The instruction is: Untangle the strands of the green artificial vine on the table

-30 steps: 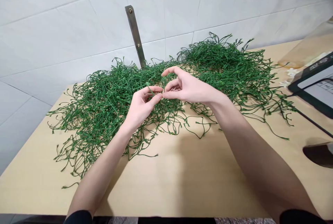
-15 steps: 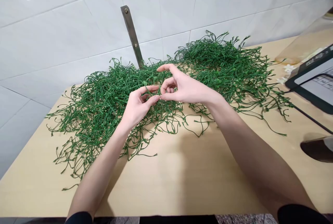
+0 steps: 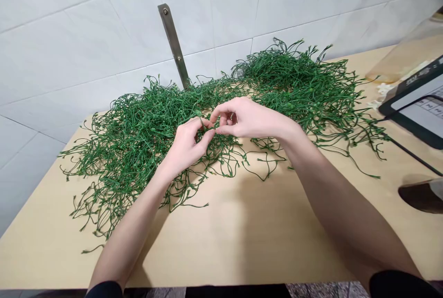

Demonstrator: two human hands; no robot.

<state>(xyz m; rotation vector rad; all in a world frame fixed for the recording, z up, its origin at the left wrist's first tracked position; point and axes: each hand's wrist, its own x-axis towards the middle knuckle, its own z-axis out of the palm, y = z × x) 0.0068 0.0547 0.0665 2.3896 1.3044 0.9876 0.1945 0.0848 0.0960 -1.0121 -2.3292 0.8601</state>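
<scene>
My left hand [image 3: 188,143] is closed in a pinch on a thin green stem [image 3: 202,122], part of which shows by its fingertips. Facing it, my right hand [image 3: 242,118] has thumb and forefinger brought together right beside the left fingertips. Whatever sits in the right pinch is too small and covered to make out. Both hands hover over the front of a tangled heap of green stems [image 3: 138,127] with small forked, bud-like ends.
A second pile of green stems [image 3: 294,81] lies back right on the wooden table [image 3: 207,242]. At the right are a dark-framed device [image 3: 411,99] with a cable, small white pieces [image 3: 384,89] and a dark cup-like object [image 3: 422,195]. A metal bracket [image 3: 175,46] is fixed to the tiled wall.
My right forefinger, raised and apart before, has come down to meet the thumb. My left hand has shifted slightly, its fingers turned more toward the right hand.
</scene>
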